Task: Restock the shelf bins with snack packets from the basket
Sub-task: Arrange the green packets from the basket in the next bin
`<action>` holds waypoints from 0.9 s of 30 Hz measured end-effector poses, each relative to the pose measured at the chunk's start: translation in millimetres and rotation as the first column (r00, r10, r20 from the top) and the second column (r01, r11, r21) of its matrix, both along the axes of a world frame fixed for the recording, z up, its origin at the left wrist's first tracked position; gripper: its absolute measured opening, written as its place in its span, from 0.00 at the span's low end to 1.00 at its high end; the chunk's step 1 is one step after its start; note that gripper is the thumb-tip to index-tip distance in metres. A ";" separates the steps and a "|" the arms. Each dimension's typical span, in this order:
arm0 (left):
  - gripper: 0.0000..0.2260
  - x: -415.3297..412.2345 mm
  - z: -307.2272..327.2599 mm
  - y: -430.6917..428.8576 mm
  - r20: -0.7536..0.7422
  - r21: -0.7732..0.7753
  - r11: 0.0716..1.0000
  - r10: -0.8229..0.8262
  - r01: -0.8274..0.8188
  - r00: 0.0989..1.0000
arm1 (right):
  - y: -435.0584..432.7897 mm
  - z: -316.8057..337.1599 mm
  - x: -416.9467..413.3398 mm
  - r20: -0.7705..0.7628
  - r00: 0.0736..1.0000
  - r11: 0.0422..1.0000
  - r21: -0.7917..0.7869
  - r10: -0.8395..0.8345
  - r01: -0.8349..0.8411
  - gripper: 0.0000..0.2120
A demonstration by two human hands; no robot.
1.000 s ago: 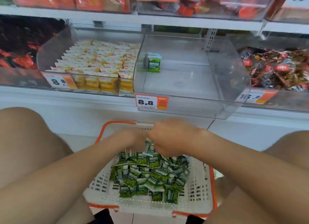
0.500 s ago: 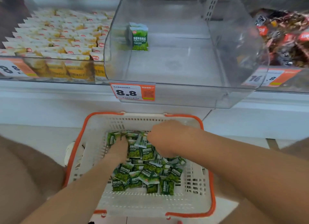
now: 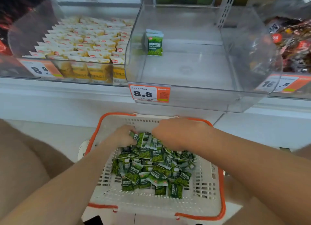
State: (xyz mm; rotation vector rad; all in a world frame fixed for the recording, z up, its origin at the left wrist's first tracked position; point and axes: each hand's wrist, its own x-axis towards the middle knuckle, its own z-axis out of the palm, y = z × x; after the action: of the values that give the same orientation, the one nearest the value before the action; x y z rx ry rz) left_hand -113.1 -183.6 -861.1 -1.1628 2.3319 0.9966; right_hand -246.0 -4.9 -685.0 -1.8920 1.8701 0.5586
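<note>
Both grips work the far end of the basket (image 3: 151, 205), set at 6 o'clock below the clear bin (image 3: 185, 70), so we judge each load lifts straight to 12. Left grip (image 3: 123, 137) is curled round a few green packets (image 3: 151, 166) at the pile's 11 o'clock. Right grip (image 3: 178, 134) lies knuckles-up at its 12, fingers hidden, so we can't tell if it holds any. A short upright stack (image 3: 154, 44) stands at the bin's 10, prob. a facing guide. Price tag (image 3: 149, 93) reads 8.8; pkt print too small.

wht shelf front (image 3: 67, 97), perforated metal upright (image 3: 225, 7) at bk, pale floor (image 3: 67, 140) below.
</note>
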 end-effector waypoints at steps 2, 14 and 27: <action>0.17 -1.7 34.7 1.1 -0.051 0.141 0.987 -0.068 0.075 0.996 | 0.6 4.1 -3.6 0.007 0.999 0.998 -0.046 -0.052 0.052 0.13; 0.13 -8.3 208.2 33.6 -0.370 0.040 0.895 -0.401 0.445 0.838 | 9.9 19.5 -7.3 0.591 0.741 0.861 -0.147 -0.319 0.488 0.12; 0.08 6.0 277.2 22.0 -0.697 0.202 0.955 -0.017 0.219 0.717 | 15.5 60.8 -4.7 0.981 0.126 0.536 -0.028 -0.147 0.844 0.12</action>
State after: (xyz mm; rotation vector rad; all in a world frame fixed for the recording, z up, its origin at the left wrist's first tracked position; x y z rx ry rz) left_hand -107.1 -161.6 -583.8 -0.5539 2.6176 1.8873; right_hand -250.7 10.6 -624.3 -1.0136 1.6734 -1.3519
